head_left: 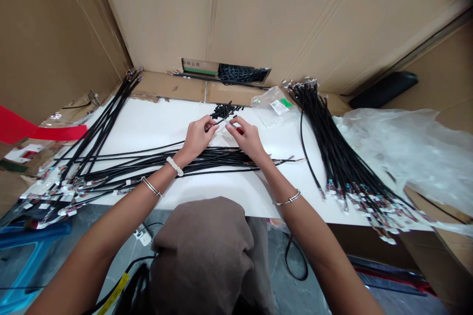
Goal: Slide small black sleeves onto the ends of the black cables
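Observation:
My left hand (197, 138) pinches the end of a thin black cable (216, 124) over the white tabletop (148, 128). My right hand (247, 139) grips a small red-handled tool (238, 130), its silver shaft pointing toward that cable end. The fingertips of both hands nearly meet. Just beyond them lies a heap of short black sleeves (223, 110). Under my wrists runs a bundle of black cables (207, 161), its connector ends spread to the left. Further cable bundles lie at the left (103, 128) and right (340, 157).
Cardboard panels (229, 15) wall off the table's back and sides. A clear bag with a green label (273, 106) lies at the back, and crumpled clear plastic (399, 147) lies at the right. A red strip (37, 129) juts in at the left.

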`<state>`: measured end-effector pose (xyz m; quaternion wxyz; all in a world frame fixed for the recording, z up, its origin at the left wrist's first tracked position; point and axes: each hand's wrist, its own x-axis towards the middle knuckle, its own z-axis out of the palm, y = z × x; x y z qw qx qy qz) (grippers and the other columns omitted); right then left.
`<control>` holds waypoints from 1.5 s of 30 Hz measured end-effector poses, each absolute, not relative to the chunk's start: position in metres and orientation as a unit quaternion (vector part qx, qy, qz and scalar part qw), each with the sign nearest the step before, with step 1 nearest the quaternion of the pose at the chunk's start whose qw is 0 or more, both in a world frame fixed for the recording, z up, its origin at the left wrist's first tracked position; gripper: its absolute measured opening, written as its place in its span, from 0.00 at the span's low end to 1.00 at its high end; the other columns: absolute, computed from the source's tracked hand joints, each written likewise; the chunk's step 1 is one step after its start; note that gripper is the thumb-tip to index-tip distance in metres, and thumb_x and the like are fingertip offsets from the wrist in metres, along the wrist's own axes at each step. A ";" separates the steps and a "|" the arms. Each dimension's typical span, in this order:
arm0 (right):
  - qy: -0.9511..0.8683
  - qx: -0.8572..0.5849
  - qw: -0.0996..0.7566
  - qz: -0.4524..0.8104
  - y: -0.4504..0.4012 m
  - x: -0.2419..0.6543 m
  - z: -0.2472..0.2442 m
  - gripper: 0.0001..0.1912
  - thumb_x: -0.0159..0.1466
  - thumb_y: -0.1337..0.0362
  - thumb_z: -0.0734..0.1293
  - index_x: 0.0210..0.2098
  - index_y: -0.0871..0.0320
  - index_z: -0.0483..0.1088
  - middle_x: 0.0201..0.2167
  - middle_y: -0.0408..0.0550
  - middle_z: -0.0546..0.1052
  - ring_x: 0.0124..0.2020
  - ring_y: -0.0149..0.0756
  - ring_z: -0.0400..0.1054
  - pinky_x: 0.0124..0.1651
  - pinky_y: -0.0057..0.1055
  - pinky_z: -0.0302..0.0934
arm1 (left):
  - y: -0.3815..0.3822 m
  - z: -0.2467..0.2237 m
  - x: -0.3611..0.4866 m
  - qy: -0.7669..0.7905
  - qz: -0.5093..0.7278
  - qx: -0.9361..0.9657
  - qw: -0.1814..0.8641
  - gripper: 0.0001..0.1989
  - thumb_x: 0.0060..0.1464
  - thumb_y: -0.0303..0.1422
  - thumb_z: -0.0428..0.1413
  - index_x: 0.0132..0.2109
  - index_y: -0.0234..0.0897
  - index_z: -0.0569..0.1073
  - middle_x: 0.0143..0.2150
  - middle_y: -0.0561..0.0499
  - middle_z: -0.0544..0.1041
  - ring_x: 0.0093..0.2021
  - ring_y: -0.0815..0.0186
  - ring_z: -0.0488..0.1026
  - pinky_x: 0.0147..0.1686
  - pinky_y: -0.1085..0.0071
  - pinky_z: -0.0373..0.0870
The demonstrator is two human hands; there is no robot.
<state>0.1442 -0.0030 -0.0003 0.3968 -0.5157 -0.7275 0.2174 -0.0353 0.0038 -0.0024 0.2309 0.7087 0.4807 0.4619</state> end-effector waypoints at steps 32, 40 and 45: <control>-0.712 -0.510 0.404 0.265 0.001 0.146 0.002 0.17 0.62 0.48 0.64 0.35 0.57 0.68 0.18 0.35 0.57 0.20 0.26 0.47 0.26 0.26 0.43 | 0.005 -0.004 -0.033 0.468 0.475 0.654 0.357 0.08 0.55 0.34 0.55 0.35 0.35 0.76 0.25 0.52 0.75 0.27 0.68 0.71 0.28 0.73 0.65; -0.700 -0.504 0.417 0.288 0.000 0.144 0.003 0.15 0.62 0.49 0.65 0.34 0.56 0.67 0.17 0.35 0.56 0.20 0.25 0.46 0.25 0.26 0.43 | 0.002 -0.005 -0.028 0.455 0.514 0.636 0.353 0.06 0.53 0.32 0.57 0.34 0.34 0.75 0.26 0.52 0.76 0.26 0.69 0.71 0.29 0.74 0.66; -0.706 -0.502 0.420 0.270 0.000 0.145 0.001 0.15 0.63 0.50 0.64 0.35 0.55 0.67 0.17 0.35 0.56 0.19 0.26 0.47 0.25 0.26 0.43 | 0.002 -0.006 -0.027 0.445 0.523 0.617 0.384 0.05 0.53 0.32 0.58 0.34 0.34 0.75 0.25 0.53 0.74 0.25 0.70 0.71 0.27 0.75 0.67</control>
